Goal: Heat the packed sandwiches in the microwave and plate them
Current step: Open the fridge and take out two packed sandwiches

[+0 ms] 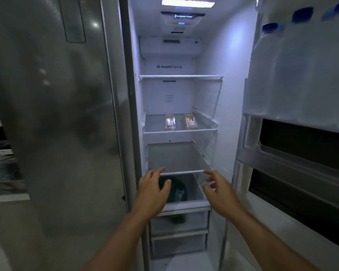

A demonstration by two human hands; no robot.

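Two packed sandwiches (180, 122) lie side by side on the fridge's middle shelf (180, 131), at twelve o'clock from both hands. Left hand (153, 189) and right hand (220, 192) hover apart, fingers loosely spread, apparently holding nothing.

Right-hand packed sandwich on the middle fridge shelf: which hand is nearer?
Right, narrowly. The right hand is below the right sandwich and slightly right of it; the left hand is below and further left, nearer the left sandwich. Both hands are open, touching neither.
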